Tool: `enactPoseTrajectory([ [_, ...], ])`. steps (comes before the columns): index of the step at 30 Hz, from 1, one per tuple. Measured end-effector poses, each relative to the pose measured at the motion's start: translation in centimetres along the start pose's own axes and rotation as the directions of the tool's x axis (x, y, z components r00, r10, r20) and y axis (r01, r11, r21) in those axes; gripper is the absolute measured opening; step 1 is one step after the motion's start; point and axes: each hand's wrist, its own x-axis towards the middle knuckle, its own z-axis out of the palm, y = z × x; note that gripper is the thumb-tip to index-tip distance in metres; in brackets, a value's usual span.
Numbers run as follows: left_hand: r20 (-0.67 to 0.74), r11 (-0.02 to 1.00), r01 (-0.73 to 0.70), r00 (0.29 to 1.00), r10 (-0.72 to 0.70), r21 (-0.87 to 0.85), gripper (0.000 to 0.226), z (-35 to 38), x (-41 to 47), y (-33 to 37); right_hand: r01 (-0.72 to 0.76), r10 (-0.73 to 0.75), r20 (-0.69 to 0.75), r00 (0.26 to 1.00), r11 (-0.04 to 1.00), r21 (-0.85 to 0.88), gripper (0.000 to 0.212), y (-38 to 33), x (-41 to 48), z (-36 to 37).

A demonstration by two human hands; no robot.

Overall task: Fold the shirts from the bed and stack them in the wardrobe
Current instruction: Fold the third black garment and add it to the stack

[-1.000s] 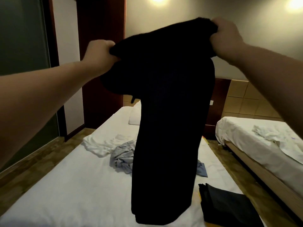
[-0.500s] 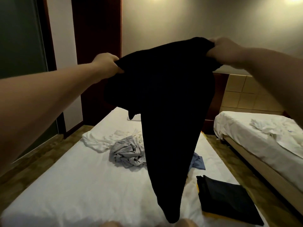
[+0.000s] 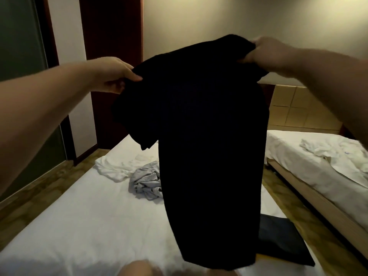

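Note:
I hold a black shirt (image 3: 209,136) up in the air over the white bed (image 3: 79,226). My left hand (image 3: 115,73) pinches its upper left edge and my right hand (image 3: 264,51) grips its upper right edge. The shirt hangs long, doubled lengthwise, with a sleeve drooping at the left. Behind it on the bed lie a crumpled grey shirt (image 3: 145,183) and a white shirt (image 3: 117,167). A folded dark garment (image 3: 282,242) lies flat at the bed's right edge, partly hidden by the hanging shirt.
A second bed (image 3: 318,168) with rumpled white cloth stands to the right across a narrow floor gap. A dark wooden panel (image 3: 111,36) and a glass door (image 3: 20,56) are at the left. Part of my leg (image 3: 135,268) shows at the bottom edge.
My hands and the black shirt have come down from head height. The shirt swung to a point half a second ago and now hangs straight and wider.

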Motion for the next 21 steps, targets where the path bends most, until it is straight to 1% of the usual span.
enactPoseTrajectory([
  [3, -0.123, 0.998, 0.024, 0.992, -0.018, 0.054, 0.014, 2.0, 2.2, -1.8, -0.010, 0.003, -0.102, 0.995, 0.998, -0.068, 0.029, 2.6, 2.0, 2.9],
  [7, -0.210, 0.987, 0.060, 0.977, -0.027, 0.150, 0.014, 3.9, 7.0, -5.6, -0.078, 0.059, -0.100, 0.993, 0.976, -0.205, 0.026, 6.9, 5.4, 7.4],
  [9, -0.266, 0.980, 0.058, 0.964, -0.006, 0.189, 0.009, 4.5, 10.0, -7.1, -0.114, 0.083, -0.139, 0.987, 0.966, -0.231, 0.026, 8.8, 7.5, 9.2],
  [12, -0.350, 0.968, 0.000, 0.932, 0.090, 0.251, 0.020, 4.6, 15.0, -7.3, -0.167, 0.108, -0.243, 0.964, 0.957, -0.238, 0.029, 10.5, 11.5, 10.2],
  [15, -0.432, 0.955, -0.063, 0.882, 0.190, 0.291, 0.023, 3.2, 18.9, -4.8, -0.143, 0.065, -0.326, 0.943, 0.965, -0.222, 0.030, 10.4, 16.1, 8.7],
  [18, -0.446, 0.927, -0.159, 0.840, 0.308, 0.341, 0.022, 0.9, 21.1, -1.6, -0.138, 0.040, -0.393, 0.919, 0.965, -0.223, 0.032, 9.4, 19.2, 6.1],
  [21, -0.450, 0.884, -0.220, 0.795, 0.407, 0.412, 0.024, -0.8, 20.2, 0.4, -0.133, 0.014, -0.440, 0.898, 0.962, -0.240, 0.032, 7.9, 19.1, 4.5],
])
